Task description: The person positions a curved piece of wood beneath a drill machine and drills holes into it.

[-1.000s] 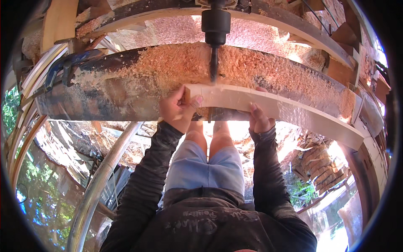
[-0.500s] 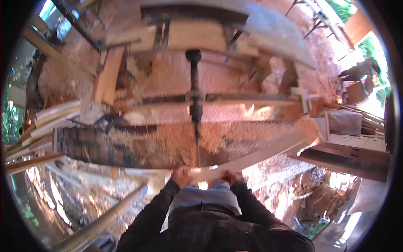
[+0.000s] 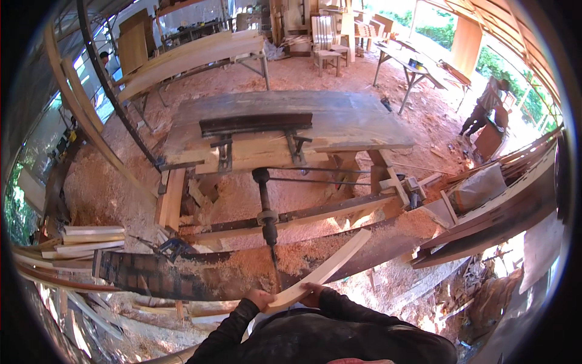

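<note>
Swung since a second earlier, the pale wooden board (image 3: 336, 259) had come back toward the body, and its far end pointed more steeply away from the grip. Both hands were clamped on its near part: the left hand (image 3: 259, 298) closed about the near end, and the right hand (image 3: 312, 292) held the right edge a little farther along. From there the board rose away to the right, its far end seen against the bench (image 3: 139, 273).

Just beyond the grip, a drill bit (image 3: 274, 261) pointed down from the dark drill (image 3: 264, 200); whether its tip touched the board could not be told. Reddish shavings (image 3: 242, 264) were heaped along the bench around the bit. Well to the left of the grip lay stacked strips of wood (image 3: 94, 238). Past the drill, a wooden beam (image 3: 315, 217) ran crosswise, and farther off stood a wide table (image 3: 351, 121) with a dark bar (image 3: 254, 124) on it. Wooden chairs (image 3: 328, 56) stood far beyond that, and another person (image 3: 485, 106) was far off to the right of the grip.
</note>
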`<state>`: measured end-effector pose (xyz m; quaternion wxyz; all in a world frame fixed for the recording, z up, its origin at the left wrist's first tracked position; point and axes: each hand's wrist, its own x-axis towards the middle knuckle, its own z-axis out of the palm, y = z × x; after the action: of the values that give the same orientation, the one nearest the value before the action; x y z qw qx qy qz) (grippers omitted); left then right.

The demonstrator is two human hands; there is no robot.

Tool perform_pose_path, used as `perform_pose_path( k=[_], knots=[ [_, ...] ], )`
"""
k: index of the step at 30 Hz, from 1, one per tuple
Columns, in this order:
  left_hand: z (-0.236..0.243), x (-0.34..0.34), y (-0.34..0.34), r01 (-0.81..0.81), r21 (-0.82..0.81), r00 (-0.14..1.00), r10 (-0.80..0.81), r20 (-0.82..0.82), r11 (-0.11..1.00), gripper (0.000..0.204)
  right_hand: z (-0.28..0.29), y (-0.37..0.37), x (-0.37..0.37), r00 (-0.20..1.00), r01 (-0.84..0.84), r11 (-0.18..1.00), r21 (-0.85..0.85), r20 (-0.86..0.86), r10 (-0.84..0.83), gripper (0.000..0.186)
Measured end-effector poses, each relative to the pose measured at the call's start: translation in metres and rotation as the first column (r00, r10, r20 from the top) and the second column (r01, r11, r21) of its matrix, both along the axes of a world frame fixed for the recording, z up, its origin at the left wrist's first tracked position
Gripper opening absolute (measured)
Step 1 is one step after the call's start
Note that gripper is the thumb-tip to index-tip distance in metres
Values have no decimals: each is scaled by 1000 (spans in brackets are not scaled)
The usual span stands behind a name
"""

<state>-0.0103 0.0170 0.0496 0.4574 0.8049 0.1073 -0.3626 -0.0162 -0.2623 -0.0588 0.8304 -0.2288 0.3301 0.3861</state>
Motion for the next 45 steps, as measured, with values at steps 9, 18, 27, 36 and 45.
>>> perform_pose_path(
  k=[9, 18, 27, 36, 45],
  knots=[
    [-42, 10, 19, -48, -30, 993, 51, 108, 998, 32, 56, -105, 26, 792, -291, 500, -816, 89, 604, 43],
    [-87, 32, 48, -111, -1, 984, 111, 136, 994, 33, -42, -242, -88, 841, -458, 114, -881, -389, 375, 41],
    [-125, 53, 65, 53, -16, 997, -54, -57, 998, 39, -29, -220, -121, 792, -488, -47, -872, -464, 397, 40],
    [-164, 44, 57, 88, 95, 985, -72, -158, 992, 59, 32, -206, -48, 765, -287, -144, -947, -317, 561, 34],
    [-171, 55, 57, 221, 168, 971, -201, -131, 961, 62, 53, -197, -38, 702, -414, 6, -910, -315, 639, 33]
  ],
)
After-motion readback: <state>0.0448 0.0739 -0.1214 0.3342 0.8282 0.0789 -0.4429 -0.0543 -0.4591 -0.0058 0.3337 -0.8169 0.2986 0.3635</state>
